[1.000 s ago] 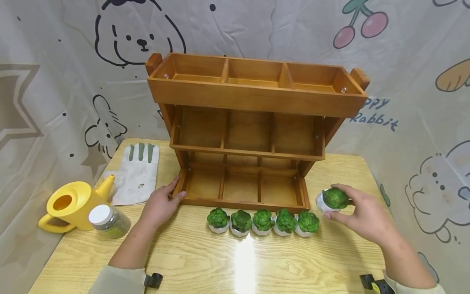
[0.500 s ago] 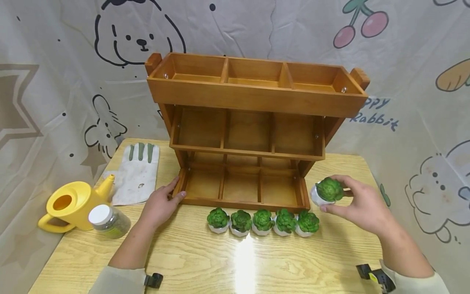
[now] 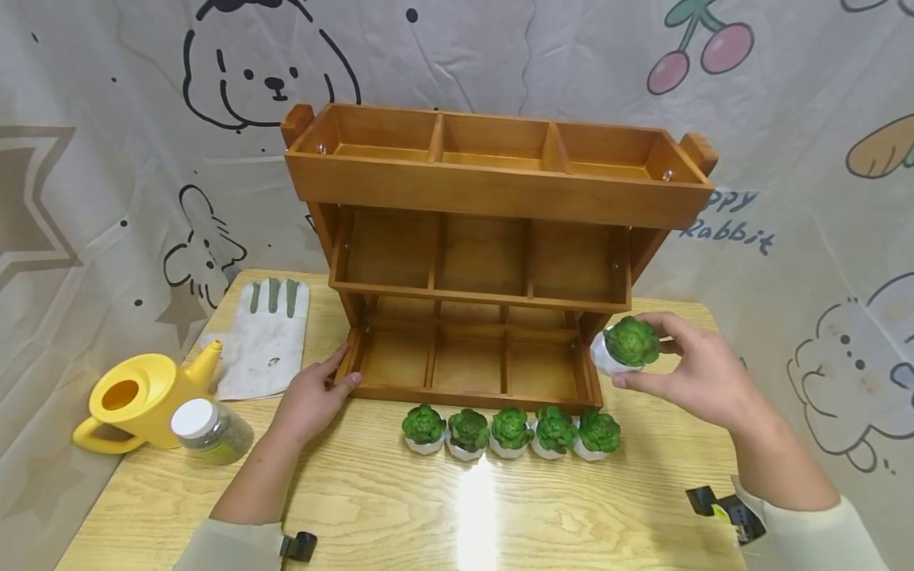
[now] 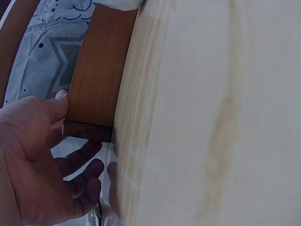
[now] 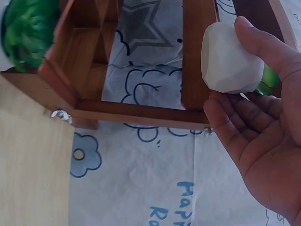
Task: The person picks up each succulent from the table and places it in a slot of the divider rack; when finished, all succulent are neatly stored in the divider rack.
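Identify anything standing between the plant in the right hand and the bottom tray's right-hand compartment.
The bottom tray's right end wall lies between the plant, held in the right hand, and the compartment. Whether the pot clears its edge is unclear.

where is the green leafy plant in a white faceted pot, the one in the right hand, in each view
Head: the green leafy plant in a white faceted pot is right of centre, just below mid-height.
Left wrist: not identifiable; a pale shape cut off at the top edge is unclear.
Right wrist: upper right, mostly pot showing.
Shared landmark: the brown wooden three-tier shelf.
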`<state>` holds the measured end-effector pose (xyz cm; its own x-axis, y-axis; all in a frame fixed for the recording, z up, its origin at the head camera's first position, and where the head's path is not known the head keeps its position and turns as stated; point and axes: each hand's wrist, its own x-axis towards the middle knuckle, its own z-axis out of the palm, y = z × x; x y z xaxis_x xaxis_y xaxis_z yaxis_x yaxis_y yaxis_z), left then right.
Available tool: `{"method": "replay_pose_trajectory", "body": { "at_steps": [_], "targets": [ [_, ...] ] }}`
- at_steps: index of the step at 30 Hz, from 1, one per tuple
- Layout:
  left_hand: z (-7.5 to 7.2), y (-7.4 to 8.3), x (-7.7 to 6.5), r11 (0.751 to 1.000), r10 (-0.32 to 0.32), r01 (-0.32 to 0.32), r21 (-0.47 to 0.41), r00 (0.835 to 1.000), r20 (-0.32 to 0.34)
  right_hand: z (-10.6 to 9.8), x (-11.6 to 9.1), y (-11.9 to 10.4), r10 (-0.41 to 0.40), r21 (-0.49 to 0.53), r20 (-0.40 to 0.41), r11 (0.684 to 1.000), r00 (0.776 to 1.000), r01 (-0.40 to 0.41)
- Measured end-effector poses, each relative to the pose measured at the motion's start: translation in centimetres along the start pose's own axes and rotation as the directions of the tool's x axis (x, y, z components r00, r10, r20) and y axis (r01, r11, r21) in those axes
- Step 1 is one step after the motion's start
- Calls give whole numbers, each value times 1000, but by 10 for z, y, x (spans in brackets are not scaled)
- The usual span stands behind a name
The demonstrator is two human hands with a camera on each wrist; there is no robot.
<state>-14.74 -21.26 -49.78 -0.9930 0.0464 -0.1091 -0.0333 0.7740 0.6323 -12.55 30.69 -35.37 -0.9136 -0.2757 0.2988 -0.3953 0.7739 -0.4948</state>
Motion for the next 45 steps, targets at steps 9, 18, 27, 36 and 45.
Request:
{"method": "replay_pose_trajectory", "body": {
  "at_steps": [9,18,27,36,45],
  "targets": [
    [0,-1,0,1000,0,0,-11,1000,2,-6,25,-11,-19,11,-25,1000,1000,19],
    [-1,0,-1,1000,6,-6,-13,1000,-2,-10,41,-22,18,21,4,1000,1000,-18],
    [0,-1,0,1000,12,-12,-24,1000,1,-11,62,-29,35,14,12,999,999,-35],
    [3,-1,-6,999,10,-10,-31,1000,-1,5,80,-32,99,44,5,994,995,-99],
    [2,0,-3,1000,12,-13,-15,1000,-12,13,99,-35,93,18,-3,996,996,-93]
  ]
}}
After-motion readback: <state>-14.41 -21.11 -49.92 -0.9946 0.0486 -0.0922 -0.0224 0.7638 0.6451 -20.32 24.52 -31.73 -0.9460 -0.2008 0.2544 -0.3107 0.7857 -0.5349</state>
